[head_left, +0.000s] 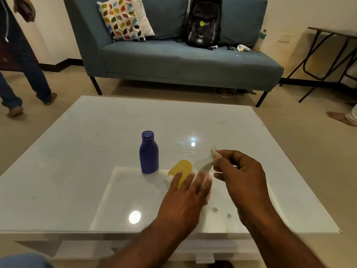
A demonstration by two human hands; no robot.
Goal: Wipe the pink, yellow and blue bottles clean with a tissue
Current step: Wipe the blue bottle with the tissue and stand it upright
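The blue bottle (149, 154) stands upright on the white glossy table (77, 151), capped. Just right of it the yellow bottle (182, 171) lies on its side. My left hand (185, 198) reaches flat over the table, its straight fingers lying on the yellow bottle and on the pink bottle (208, 192). Only a sliver of the pink bottle shows under those fingers. My right hand (239, 176) hovers to the right and pinches a crumpled white tissue (206, 161) between thumb and fingers.
Two small tissue scraps (215, 209) lie on the table near my right wrist. A blue sofa (173, 59) with a backpack and cushions stands beyond the table. A person (21, 64) walks at the far left. A folding table (328, 55) stands at the right.
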